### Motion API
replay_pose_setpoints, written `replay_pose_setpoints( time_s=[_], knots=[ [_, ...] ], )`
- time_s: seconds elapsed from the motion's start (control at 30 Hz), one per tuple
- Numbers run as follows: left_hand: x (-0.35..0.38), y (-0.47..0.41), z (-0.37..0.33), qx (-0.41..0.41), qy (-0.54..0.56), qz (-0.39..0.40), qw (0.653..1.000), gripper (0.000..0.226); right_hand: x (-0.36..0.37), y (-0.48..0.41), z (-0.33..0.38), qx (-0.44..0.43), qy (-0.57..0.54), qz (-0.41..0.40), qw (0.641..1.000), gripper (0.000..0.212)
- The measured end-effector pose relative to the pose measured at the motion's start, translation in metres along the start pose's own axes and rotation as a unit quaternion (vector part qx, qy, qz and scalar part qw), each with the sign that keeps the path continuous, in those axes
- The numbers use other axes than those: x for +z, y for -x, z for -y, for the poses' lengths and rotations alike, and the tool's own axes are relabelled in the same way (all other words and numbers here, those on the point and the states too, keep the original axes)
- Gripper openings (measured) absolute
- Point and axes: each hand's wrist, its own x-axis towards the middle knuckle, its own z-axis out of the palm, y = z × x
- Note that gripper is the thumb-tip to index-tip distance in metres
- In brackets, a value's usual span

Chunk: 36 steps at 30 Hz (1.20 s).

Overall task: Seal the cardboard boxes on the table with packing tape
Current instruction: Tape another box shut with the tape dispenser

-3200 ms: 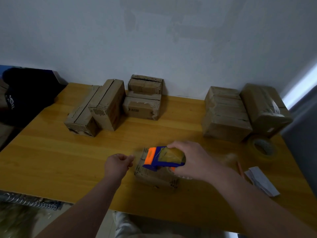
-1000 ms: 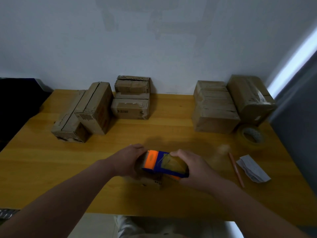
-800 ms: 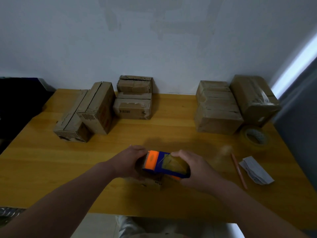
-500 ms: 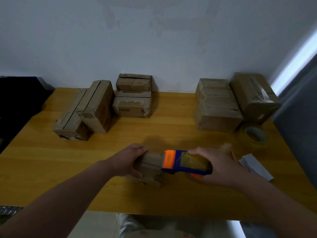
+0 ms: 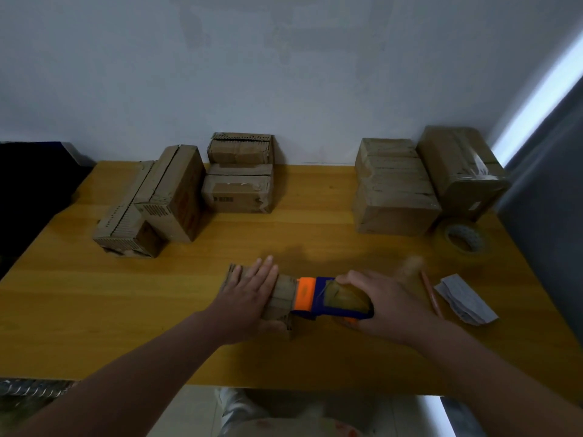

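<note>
A small cardboard box (image 5: 282, 299) lies near the front middle of the wooden table (image 5: 157, 310). My left hand (image 5: 249, 294) lies flat on its top with straight fingers, pressing it down. My right hand (image 5: 383, 305) grips a blue and orange tape dispenser (image 5: 318, 298) holding a brown tape roll. The dispenser's orange end sits against the right end of the box. Much of the box is hidden under my left hand.
Several cardboard boxes stand along the wall: two at the left (image 5: 154, 200), a stacked pair in the middle (image 5: 238, 175), two larger ones at the right (image 5: 391, 187). A spare tape roll (image 5: 463, 239), a pencil (image 5: 430, 293) and folded paper (image 5: 463, 299) lie at right.
My right hand has drawn the dispenser rightward along the box top to its right end. My left hand has gone from gripping the box's left end to lying flat on its top.
</note>
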Motion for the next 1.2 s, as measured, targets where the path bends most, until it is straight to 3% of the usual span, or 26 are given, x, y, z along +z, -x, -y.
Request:
replay_pose_setpoints(
  time_s=[0.23,0.47,0.87,1.07,1.2],
  knots=[
    [0.009,-0.009,-0.015,0.006,-0.016,-0.023,1.0,0.113,0.017,0.002,0.004,0.019,-0.014,-0.02,1.0,0.068],
    [0.012,-0.008,-0.013,0.007,-0.024,-0.029,0.999,0.092,-0.013,0.009,0.009,0.022,-0.086,0.015,0.996,0.065],
    [0.013,-0.01,-0.015,-0.005,-0.03,-0.013,0.999,0.097,-0.047,0.042,0.005,0.017,-0.032,0.034,0.999,0.065],
    [0.012,-0.01,-0.014,-0.012,-0.046,-0.009,0.999,0.099,-0.058,0.043,0.005,0.027,-0.07,0.045,0.996,0.06],
    [0.013,-0.011,-0.014,-0.01,-0.037,-0.008,0.999,0.101,-0.053,0.034,0.016,0.047,0.0,0.086,0.995,0.051]
  ],
)
